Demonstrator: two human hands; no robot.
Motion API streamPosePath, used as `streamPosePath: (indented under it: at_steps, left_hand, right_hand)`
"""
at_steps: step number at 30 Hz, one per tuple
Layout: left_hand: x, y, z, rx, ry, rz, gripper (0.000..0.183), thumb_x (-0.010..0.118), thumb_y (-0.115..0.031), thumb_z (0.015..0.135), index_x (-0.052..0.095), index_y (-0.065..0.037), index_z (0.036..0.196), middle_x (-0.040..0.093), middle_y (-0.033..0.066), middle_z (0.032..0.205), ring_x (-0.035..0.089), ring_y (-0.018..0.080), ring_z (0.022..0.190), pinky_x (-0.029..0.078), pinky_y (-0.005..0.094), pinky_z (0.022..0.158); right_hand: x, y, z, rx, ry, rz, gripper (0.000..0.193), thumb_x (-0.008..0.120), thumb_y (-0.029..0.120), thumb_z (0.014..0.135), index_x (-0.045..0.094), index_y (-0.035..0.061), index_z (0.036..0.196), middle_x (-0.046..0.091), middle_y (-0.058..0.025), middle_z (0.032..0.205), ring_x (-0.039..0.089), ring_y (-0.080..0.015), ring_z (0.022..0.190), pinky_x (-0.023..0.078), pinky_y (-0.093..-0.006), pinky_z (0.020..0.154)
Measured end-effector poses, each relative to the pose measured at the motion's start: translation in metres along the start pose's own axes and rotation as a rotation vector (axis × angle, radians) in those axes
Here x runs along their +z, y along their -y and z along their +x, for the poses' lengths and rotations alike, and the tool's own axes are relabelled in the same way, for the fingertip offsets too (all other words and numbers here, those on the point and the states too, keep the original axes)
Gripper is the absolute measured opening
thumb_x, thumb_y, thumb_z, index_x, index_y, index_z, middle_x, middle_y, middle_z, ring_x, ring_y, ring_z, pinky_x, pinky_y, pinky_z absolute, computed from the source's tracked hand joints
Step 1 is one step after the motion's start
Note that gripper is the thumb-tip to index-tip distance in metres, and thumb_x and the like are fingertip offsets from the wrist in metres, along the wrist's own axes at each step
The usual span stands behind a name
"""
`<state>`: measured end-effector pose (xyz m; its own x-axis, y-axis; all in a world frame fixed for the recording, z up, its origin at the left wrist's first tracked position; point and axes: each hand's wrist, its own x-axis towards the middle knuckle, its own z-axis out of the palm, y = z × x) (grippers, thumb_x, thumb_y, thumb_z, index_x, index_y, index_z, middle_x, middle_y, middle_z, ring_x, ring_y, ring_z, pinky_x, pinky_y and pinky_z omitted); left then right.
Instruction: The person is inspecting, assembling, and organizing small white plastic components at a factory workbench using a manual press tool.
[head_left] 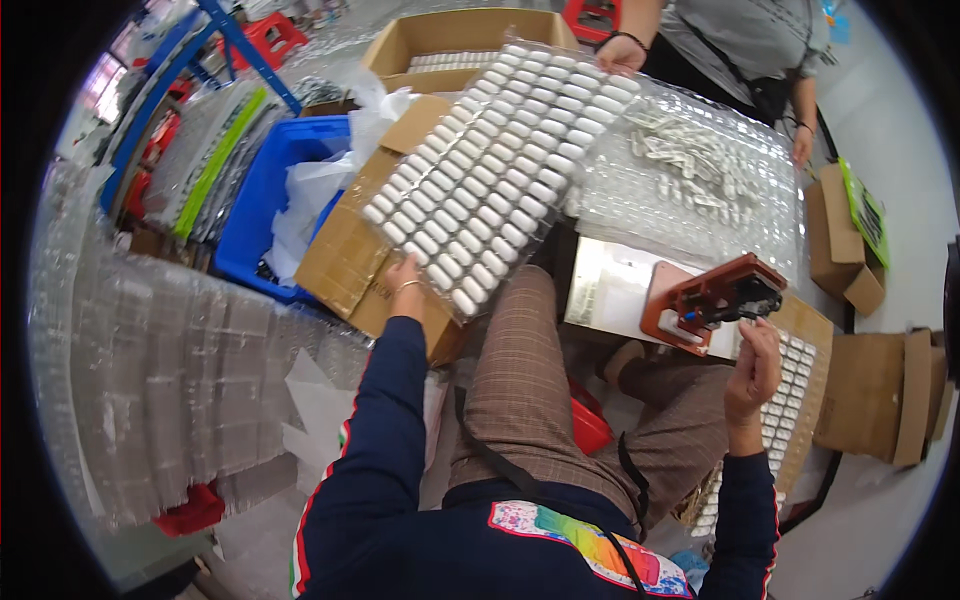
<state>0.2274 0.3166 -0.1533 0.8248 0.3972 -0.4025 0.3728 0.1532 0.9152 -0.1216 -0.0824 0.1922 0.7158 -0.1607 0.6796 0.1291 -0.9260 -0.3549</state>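
A clear plastic tray (480,150) with rows of white oval pieces slants over the cardboard boxes, left of centre. My left hand (406,272) grips its near left edge. Another person's hand (621,53) is at the tray's far right corner. On the right, my right hand (757,362) is raised with fingers pinched together, just below the black end of a red-brown hand-press fixture (715,300). What sits between those fingertips, if anything, is too small to tell. The fixture stands on a white board (605,290).
Beyond the fixture, a clear tray (625,215) bears loose white pieces. Another filled tray (790,385) lies right of my right hand. A blue bin (250,220), an open carton (400,60) and stacked clear trays (190,370) are leftward; cartons (870,395) stand rightward.
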Motion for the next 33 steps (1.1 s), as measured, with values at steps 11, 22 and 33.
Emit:
streamPosePath:
  at_steps: [11, 22, 33]
  left_hand:
    - [-0.006, -0.061, -0.003, -0.298, 0.131, -0.389, 0.012, 0.066, -0.009, 0.074, 0.061, -0.003, 0.082, 0.060, 0.0048, 0.077, 0.063, 0.0229, 0.075, 0.053, 0.0396, 0.068]
    - [0.020, -0.199, -0.092, -0.248, 0.566, -0.537, 0.023, 0.060, -0.002, 0.072, 0.060, -0.002, 0.095, 0.065, 0.0070, 0.092, 0.064, 0.0236, 0.090, 0.054, 0.0380, 0.084]
    - [0.153, -0.210, -0.221, -0.205, 0.756, -0.435, 0.022, 0.067, 0.003, 0.071, 0.060, -0.002, 0.091, 0.062, 0.0073, 0.088, 0.060, 0.0219, 0.081, 0.052, 0.0345, 0.074]
  right_hand:
    - [0.003, 0.007, 0.007, 0.014, -0.108, 0.037, 0.016, 0.059, -0.004, 0.085, 0.066, 0.0023, 0.098, 0.061, -0.0071, 0.076, 0.059, -0.0225, 0.072, 0.049, -0.0426, 0.085]
    - [-0.001, 0.001, 0.009, -0.009, -0.178, 0.123, 0.019, 0.061, -0.003, 0.082, 0.066, 0.0036, 0.098, 0.060, -0.0069, 0.075, 0.059, -0.0232, 0.070, 0.049, -0.0401, 0.083]
    - [-0.002, -0.001, 0.007, -0.016, -0.225, 0.173, 0.020, 0.063, -0.002, 0.079, 0.067, 0.0047, 0.098, 0.060, -0.0081, 0.076, 0.058, -0.0273, 0.072, 0.049, -0.0401, 0.083]
